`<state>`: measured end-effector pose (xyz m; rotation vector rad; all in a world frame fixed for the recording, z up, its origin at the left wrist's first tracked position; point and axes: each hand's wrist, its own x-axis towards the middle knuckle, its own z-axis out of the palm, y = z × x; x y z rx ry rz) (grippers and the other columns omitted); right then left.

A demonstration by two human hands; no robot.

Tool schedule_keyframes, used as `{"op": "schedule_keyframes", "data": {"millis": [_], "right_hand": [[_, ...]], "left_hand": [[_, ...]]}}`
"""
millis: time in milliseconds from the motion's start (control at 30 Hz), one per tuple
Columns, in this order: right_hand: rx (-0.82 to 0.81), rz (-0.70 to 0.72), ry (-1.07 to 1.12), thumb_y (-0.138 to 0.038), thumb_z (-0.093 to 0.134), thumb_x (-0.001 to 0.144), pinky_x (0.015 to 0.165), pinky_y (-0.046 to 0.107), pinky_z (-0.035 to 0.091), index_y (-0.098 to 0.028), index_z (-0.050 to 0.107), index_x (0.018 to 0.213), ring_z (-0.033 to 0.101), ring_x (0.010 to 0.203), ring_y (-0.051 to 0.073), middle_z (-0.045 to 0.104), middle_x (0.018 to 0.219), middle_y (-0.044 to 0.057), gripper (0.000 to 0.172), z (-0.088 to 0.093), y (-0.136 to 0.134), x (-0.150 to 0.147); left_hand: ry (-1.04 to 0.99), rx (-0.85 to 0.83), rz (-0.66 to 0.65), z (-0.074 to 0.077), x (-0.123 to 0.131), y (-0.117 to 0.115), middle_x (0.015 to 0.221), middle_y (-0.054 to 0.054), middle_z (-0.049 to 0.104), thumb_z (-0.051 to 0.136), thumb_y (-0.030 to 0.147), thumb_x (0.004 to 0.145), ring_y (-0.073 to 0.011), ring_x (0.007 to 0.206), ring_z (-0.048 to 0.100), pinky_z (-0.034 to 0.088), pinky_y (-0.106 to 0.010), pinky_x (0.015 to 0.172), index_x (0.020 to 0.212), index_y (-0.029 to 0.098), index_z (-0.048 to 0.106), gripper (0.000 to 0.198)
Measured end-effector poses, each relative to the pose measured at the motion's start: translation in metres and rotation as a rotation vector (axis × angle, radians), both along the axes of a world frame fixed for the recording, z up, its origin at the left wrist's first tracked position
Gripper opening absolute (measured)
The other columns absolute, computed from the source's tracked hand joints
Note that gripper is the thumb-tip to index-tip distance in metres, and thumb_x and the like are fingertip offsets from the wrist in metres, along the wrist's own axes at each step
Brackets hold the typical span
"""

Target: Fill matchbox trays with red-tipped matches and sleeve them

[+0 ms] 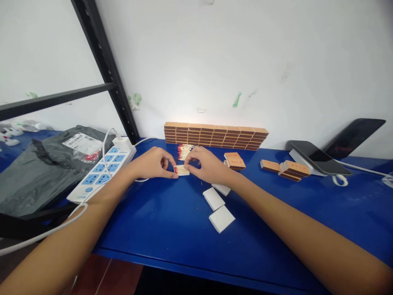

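Observation:
A small white matchbox tray (183, 173) filled with red-tipped matches sits on the blue table between my hands. My left hand (156, 163) pinches its left end, thumb and fingers closed at the match heads. At the right end, my right hand (206, 164) grips the tray between thumb and fingers. Just behind lies a loose pile of matches (184, 151), partly covered by my right hand. White trays (222, 218) rest on the table in front of my right forearm, one of them partly hidden under it.
Stacked matchboxes (215, 136) form a low wall at the back. More matchboxes (234, 160) lie to the right, with another group (294, 169) near a phone (322, 157) on a stand. A power strip (102, 174) with white cables and a grey plastic bag (46, 172) are at left, beside a black frame.

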<state>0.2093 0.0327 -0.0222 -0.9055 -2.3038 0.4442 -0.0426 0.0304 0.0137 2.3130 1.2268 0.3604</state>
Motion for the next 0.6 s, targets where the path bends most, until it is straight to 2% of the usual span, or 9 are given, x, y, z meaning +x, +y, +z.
{"op": "schedule_keyframes", "data": {"millis": [167, 300, 500, 600], "right_hand": [[0.037, -0.145, -0.068, -0.013, 0.069, 0.093, 0.083, 0.035, 0.047, -0.019, 0.074, 0.085, 0.062, 0.091, 0.021, 0.068, 0.091, 0.006, 0.011, -0.002, 0.022, -0.006], [0.049, -0.138, -0.153, -0.017, 0.073, 0.094, 0.089, 0.037, 0.048, -0.018, 0.074, 0.088, 0.063, 0.098, 0.023, 0.07, 0.097, 0.009, 0.007, -0.011, 0.033, -0.011], [0.065, -0.136, -0.209, -0.019, 0.069, 0.099, 0.091, 0.039, 0.048, -0.017, 0.073, 0.09, 0.061, 0.099, 0.024, 0.067, 0.096, 0.009, 0.01, -0.018, 0.033, -0.01], [0.08, -0.122, -0.194, -0.02, 0.068, 0.101, 0.093, 0.039, 0.047, -0.017, 0.071, 0.096, 0.059, 0.101, 0.024, 0.066, 0.101, 0.01, 0.007, -0.02, 0.033, -0.007]], "left_hand": [[0.03, -0.008, -0.006, 0.0, -0.003, 0.001, 0.065, 0.0, 0.07, 0.088, 0.054, 0.075, -0.0152, 0.057, 0.062, 0.043, -0.027, 0.058, 0.098, 0.021, 0.086, 0.041], [0.021, -0.003, -0.003, 0.0, -0.004, 0.0, 0.065, 0.001, 0.07, 0.088, 0.051, 0.075, -0.0149, 0.058, 0.061, 0.043, -0.027, 0.059, 0.101, 0.021, 0.086, 0.039], [0.019, -0.004, 0.001, 0.0, -0.003, 0.0, 0.064, 0.001, 0.069, 0.089, 0.052, 0.074, -0.0144, 0.057, 0.059, 0.041, -0.027, 0.058, 0.101, 0.02, 0.085, 0.042], [0.015, -0.013, -0.001, -0.001, -0.004, 0.001, 0.064, 0.001, 0.069, 0.089, 0.053, 0.075, -0.0143, 0.057, 0.059, 0.041, -0.027, 0.058, 0.101, 0.019, 0.085, 0.043]]}}
